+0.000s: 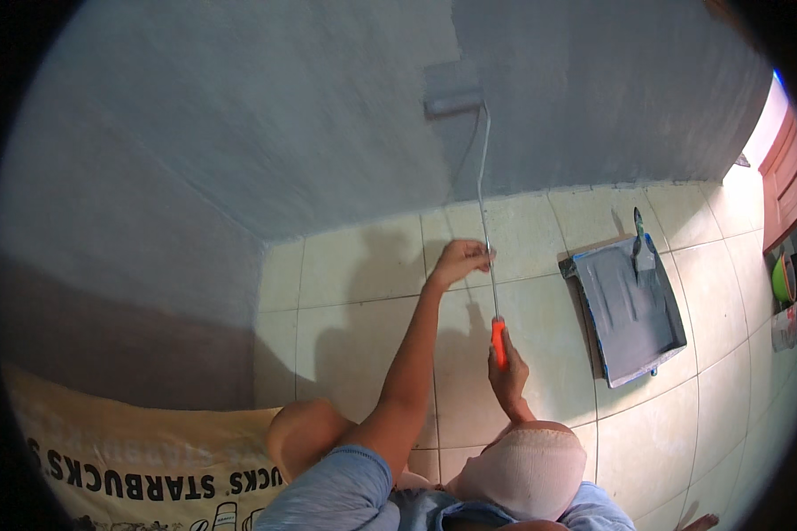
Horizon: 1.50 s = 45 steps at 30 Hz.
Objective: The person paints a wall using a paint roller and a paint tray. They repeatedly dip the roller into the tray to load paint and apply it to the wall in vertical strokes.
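Note:
Both my hands hold a long-framed paint roller. Its grey roller sleeve (453, 102) lies against the wall (319, 113), with darker grey paint around it and to its right. My right hand (510, 375) is closed around the orange handle (499, 342). Farther up, the fingers of my left hand (461, 261) pinch the thin metal rod (483, 172). On the tiles to my right sits a paint tray (614, 299) coated in grey paint. A paintbrush (640, 242) lies across its far end, handle pointing toward the wall.
The wall meets another wall (139, 265) at a corner on the left. A tan cloth (146, 458) bearing writing lies at lower left. At far right are a reddish-brown door (787, 172) and a green bowl (782, 279). Cream tiles (365, 338) cover the floor.

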Motion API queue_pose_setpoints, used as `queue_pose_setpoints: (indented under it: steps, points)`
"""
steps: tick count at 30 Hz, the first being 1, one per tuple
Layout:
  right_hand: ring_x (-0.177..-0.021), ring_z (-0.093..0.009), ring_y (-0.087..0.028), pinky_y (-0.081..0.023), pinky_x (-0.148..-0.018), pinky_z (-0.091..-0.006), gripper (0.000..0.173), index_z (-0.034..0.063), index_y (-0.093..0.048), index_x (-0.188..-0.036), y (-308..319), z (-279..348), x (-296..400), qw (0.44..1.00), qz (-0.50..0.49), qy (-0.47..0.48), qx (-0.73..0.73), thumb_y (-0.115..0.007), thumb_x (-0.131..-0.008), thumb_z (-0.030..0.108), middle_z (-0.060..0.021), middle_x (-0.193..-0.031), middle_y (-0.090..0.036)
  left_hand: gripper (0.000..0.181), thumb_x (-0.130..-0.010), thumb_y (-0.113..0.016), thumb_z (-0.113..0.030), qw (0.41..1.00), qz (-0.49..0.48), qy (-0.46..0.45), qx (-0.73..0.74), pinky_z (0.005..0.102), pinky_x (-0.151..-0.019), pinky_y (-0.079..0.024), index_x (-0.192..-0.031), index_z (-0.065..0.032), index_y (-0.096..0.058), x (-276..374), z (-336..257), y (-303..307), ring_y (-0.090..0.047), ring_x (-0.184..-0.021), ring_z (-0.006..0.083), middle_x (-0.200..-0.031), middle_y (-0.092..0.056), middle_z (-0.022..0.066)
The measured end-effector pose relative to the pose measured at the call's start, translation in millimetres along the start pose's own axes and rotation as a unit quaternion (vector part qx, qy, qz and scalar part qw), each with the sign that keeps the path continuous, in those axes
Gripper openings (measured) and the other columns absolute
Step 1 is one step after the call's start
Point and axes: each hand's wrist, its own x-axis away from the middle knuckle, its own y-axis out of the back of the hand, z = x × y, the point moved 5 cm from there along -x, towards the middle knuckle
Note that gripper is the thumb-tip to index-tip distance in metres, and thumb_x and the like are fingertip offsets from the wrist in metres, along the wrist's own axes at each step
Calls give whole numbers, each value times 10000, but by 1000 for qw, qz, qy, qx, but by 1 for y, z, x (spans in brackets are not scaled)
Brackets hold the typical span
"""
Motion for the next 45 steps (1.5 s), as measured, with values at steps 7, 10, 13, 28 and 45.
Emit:
queue_pose_setpoints:
  steps: [7,10,13,28,45]
  points:
    - [-745,-338,-673,-522,-652,-367,487,67,-516,-1336,-7,-27,22,997,-29,44,-51,-647,-871,129,-193,-865,-662,214,-845,-720,-159,999,-16,17,36,261,-677,-543,-944,27,-683,3,31,-12,-663,-706,133,-797,-686,75]
    - [-725,-333,-665,-518,-647,-361,498,65,-508,-1344,9,-1,-7,991,-72,93,-64,-646,-869,125,-196,-862,-658,219,-845,-715,-153,999,-14,-36,11,260,-672,-537,-965,29,-688,-5,-30,-4,-663,-715,129,-809,-692,77]
    - [-843,-276,-704,-518,-732,-285,508,-14,-504,-1333,30,47,-45,992,-45,90,-70,-639,-844,12,-246,-1046,-667,236,-849,-717,-177,994,-50,-93,-35,254,-677,-520,-978,19,-693,-3,-109,19,-661,-723,123,-815,-694,78]
    - [-1001,-228,-664,-496,-843,-306,610,-1,-380,-1413,119,117,-93,979,-107,43,-166,-633,-859,41,-190,-1185,-641,185,-834,-715,-122,972,44,-231,7,240,-632,-514,-934,31,-680,5,-275,-14,-658,-668,117,-766,-685,67]
    - [-543,-57,-496,-406,-471,-228,346,-30,-676,-1089,479,-4,172,897,6,-394,202,-693,-873,241,13,-646,-559,476,-877,-623,-391,866,485,36,-115,385,-934,-472,-1224,-66,-612,151,35,-286,-631,-1054,298,-1140,-659,162]
